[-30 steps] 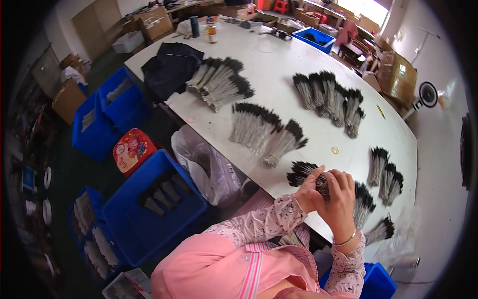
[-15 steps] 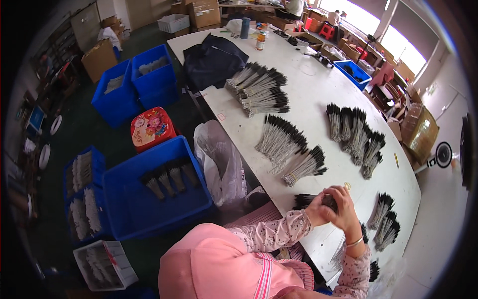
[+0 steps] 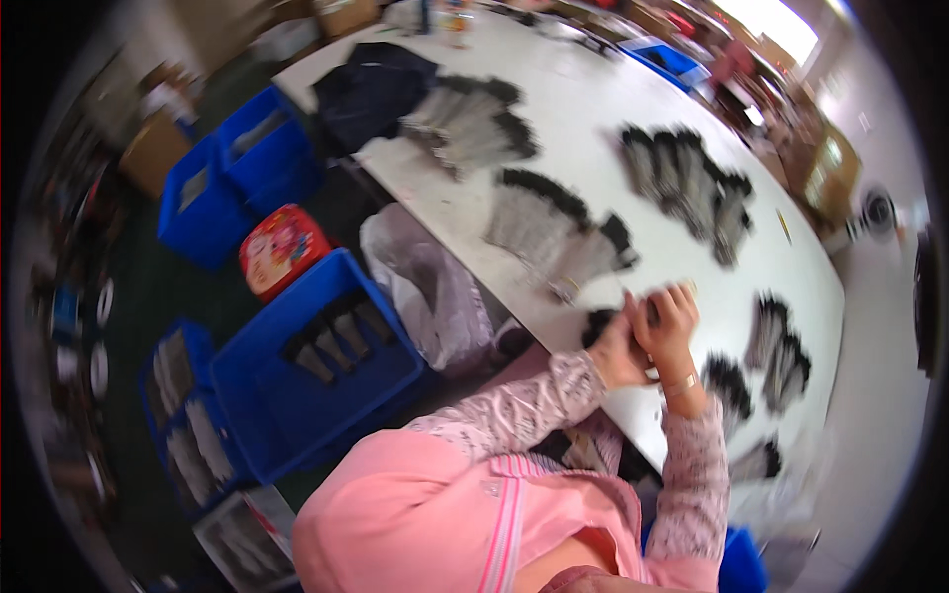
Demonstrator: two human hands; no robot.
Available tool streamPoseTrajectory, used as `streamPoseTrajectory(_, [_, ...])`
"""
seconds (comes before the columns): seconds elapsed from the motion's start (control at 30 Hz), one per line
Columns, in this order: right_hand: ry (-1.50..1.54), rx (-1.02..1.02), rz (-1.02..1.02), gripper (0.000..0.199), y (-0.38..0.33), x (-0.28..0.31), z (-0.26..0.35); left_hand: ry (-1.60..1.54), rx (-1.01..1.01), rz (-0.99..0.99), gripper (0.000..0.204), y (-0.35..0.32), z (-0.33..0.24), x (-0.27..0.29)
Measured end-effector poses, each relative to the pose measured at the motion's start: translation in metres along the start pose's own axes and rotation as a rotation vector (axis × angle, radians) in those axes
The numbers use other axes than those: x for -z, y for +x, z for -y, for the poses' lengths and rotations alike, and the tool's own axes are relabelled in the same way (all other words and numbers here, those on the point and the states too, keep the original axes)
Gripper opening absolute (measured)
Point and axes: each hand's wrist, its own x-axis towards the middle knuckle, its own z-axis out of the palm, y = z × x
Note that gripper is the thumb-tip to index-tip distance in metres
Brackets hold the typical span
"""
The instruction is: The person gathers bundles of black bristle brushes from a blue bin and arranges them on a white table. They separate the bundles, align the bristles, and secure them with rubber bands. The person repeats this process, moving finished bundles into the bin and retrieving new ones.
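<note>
My left hand [image 3: 620, 354] and my right hand [image 3: 669, 326] are pressed together over the near edge of the white table [image 3: 583, 109]. Both are closed around a bundle of thin strands [image 3: 652, 314]; only its dark end shows between the fingers. Another black tuft [image 3: 597, 326] shows beside my left hand, partly hidden. Ahead lie bundles of pale strands with black ends [image 3: 534, 232], and a smaller bundle [image 3: 583, 262] sits nearest my hands. More black-ended bundles [image 3: 727, 385] are beside my right forearm. Motion blurs the view.
On the left are a large blue bin [image 3: 267, 420] with several bundles inside, a red patterned tin [image 3: 284, 249] and stacked blue crates [image 3: 208, 212]. A whitish plastic bag [image 3: 420, 282] hangs against the table edge. Dark cloth [image 3: 371, 94] covers the table's far left corner.
The view has shifted and turned, and is blurrier now. My hands are still together, with the right fingers more folded over the left hand. The bundles beside my right forearm show more fully.
</note>
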Motion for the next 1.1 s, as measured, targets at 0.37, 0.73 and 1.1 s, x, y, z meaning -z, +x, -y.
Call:
streamPoseTrajectory(0.37, [0.297,-0.246,-0.053,0.007,0.003,0.052,0.028,1.700,-0.717,0.074,0.081,-0.093,-0.065,-0.014])
streamPoseTrajectory(0.73, [0.669,-0.613,0.101,0.016,-0.028,0.027,0.065,0.960,0.291,0.196,0.060,-0.093,-0.001,0.008])
streamPoseTrajectory(1.1, [0.225,-1.070,0.002,0.021,-0.099,-0.030,-0.164,0.556,0.110,-0.057,0.028,-0.103,-0.008,0.040])
